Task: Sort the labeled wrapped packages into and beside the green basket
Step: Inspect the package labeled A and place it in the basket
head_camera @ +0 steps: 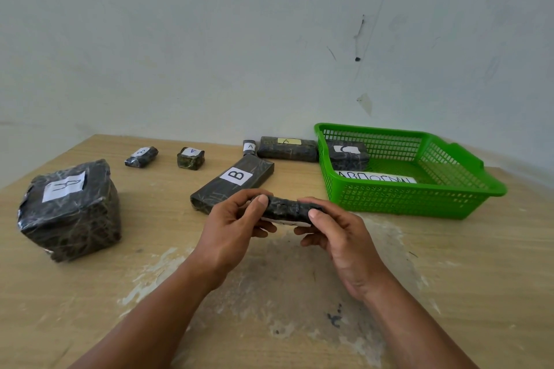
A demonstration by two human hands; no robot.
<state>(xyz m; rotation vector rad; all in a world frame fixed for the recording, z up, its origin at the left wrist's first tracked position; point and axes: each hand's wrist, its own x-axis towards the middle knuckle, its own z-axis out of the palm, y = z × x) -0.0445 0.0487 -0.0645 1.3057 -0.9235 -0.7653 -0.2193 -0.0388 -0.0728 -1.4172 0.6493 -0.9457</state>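
Both hands, left (230,228) and right (335,234), grip a small dark plastic-wrapped package (284,209) (label facing down); turning it up should reveal its letter.

Both forearms were bare to the frame edge; no sleeve showed. The left hand (230,228) and right hand (338,237) wore no gloves, rings or watch. Fingernails were short and unpainted.
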